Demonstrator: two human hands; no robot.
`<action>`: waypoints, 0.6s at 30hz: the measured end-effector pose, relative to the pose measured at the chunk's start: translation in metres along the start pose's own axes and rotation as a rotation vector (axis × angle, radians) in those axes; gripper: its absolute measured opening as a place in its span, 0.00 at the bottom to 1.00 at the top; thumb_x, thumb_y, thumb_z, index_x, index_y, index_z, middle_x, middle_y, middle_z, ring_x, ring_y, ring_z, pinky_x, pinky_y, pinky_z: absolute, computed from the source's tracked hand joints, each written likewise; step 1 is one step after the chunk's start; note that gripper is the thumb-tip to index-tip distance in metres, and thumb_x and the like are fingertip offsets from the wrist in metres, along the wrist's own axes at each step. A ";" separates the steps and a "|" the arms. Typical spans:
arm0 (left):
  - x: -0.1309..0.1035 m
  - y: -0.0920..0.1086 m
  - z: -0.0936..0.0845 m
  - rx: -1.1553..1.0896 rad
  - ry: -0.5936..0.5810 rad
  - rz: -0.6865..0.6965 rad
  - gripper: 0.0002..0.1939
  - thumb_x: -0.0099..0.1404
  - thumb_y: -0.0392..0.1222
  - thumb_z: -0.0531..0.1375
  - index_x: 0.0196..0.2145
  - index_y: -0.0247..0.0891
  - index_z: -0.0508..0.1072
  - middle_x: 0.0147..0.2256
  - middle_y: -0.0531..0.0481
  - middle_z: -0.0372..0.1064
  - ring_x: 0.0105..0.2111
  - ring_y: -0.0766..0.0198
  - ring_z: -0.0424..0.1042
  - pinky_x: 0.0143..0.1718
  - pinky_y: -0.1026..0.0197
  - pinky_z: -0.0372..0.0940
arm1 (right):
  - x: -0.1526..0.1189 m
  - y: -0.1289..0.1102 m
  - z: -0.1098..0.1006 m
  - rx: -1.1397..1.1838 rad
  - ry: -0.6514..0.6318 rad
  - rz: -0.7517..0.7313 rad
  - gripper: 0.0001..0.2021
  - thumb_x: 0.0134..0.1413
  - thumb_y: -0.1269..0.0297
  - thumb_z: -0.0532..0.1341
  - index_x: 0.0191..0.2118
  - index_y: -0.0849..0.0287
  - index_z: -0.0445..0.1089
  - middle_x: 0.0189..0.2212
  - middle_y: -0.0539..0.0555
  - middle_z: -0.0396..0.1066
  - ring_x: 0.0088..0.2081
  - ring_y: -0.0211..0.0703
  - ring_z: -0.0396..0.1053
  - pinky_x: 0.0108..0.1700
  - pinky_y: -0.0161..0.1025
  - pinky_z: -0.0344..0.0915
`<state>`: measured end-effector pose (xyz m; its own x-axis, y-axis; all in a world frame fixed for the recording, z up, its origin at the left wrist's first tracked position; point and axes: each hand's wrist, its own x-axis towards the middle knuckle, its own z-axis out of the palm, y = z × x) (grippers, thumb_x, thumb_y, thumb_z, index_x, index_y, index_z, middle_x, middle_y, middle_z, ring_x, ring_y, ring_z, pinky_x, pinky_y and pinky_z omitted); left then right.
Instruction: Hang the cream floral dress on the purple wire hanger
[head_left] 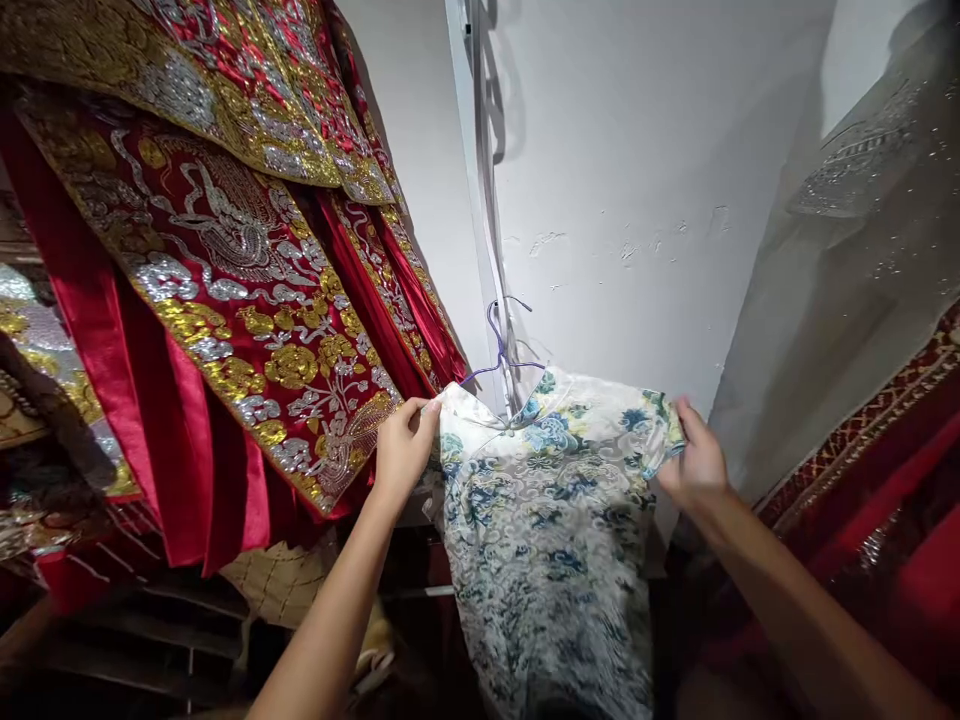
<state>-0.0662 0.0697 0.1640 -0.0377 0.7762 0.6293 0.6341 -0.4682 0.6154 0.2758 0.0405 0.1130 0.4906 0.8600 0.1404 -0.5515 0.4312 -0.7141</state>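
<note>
Left hand (405,450) grasps the floral garment (559,500) at its shoulder edge on the left side of the view, thumb and index finger pinched on the white fabric. Right hand (697,460) grips the short sleeve on the other side near its hem, fingers partly behind the cloth. Neither hand is released; both wrists angle in from the bottom of the view.

Garment position: center, spread between the two hands, front of a pale wall (637,160). White ground, blue, green and yellow flower print denser below the chest; body hangs down, lower end runs out of view at the bottom. Purple hanger (500,350) sits in the neckline, arms showing above the collar. Its hook rises next to a vertical metal strip (480,150) on the wall; can't tell if it is hooked on anything.

Left side: red garment (232,230) with gold and silver embroidery hangs close by, lower corner just beside the left hand. Below it, a beige checked item (281,580), partly in shadow. Right side: grey sheer fabric (817,280) with sparkly bits, then dark red cloth (900,490) with patterned trim, behind the right forearm. Bottom area too dark to read.
</note>
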 end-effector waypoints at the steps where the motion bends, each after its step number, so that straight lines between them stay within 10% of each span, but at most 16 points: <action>1: 0.002 0.004 0.001 0.000 0.013 -0.021 0.19 0.66 0.56 0.58 0.33 0.37 0.77 0.31 0.52 0.75 0.32 0.61 0.70 0.33 0.64 0.59 | 0.004 -0.006 0.007 0.011 0.015 -0.011 0.13 0.47 0.53 0.72 0.35 0.55 0.75 0.32 0.51 0.78 0.43 0.51 0.77 0.44 0.44 0.76; 6: 0.020 0.010 -0.001 0.044 0.067 -0.095 0.22 0.59 0.60 0.63 0.25 0.37 0.70 0.22 0.56 0.64 0.25 0.66 0.61 0.26 0.65 0.52 | -0.008 -0.039 0.065 -0.018 -0.309 -0.160 0.14 0.54 0.50 0.67 0.40 0.53 0.77 0.36 0.52 0.78 0.45 0.48 0.77 0.46 0.43 0.76; 9: 0.018 0.007 0.000 -0.048 0.157 -0.127 0.26 0.61 0.60 0.62 0.19 0.38 0.59 0.18 0.57 0.54 0.22 0.68 0.54 0.24 0.64 0.48 | -0.059 -0.049 0.081 -0.219 -0.795 -0.124 0.21 0.63 0.43 0.56 0.47 0.51 0.77 0.36 0.54 0.79 0.41 0.49 0.79 0.43 0.46 0.76; 14: -0.015 0.010 0.019 -0.459 0.159 -0.255 0.32 0.68 0.69 0.47 0.18 0.41 0.57 0.16 0.54 0.52 0.18 0.68 0.53 0.20 0.63 0.50 | -0.134 -0.063 0.067 -0.515 -1.482 -0.004 0.28 0.44 0.55 0.74 0.53 0.54 0.77 0.49 0.56 0.78 0.50 0.56 0.76 0.54 0.45 0.71; 18: -0.030 0.031 0.041 -0.753 -0.121 -0.381 0.38 0.64 0.74 0.46 0.18 0.37 0.65 0.15 0.53 0.55 0.16 0.69 0.55 0.19 0.65 0.53 | -0.128 -0.050 0.059 -0.916 -1.311 -0.220 0.40 0.51 0.60 0.71 0.69 0.50 0.58 0.66 0.58 0.60 0.66 0.57 0.60 0.65 0.51 0.59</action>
<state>-0.0137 0.0492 0.1440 -0.0340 0.9574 0.2868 -0.0897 -0.2887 0.9532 0.2006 -0.0755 0.1709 -0.6484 0.6435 0.4068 0.2519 0.6855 -0.6831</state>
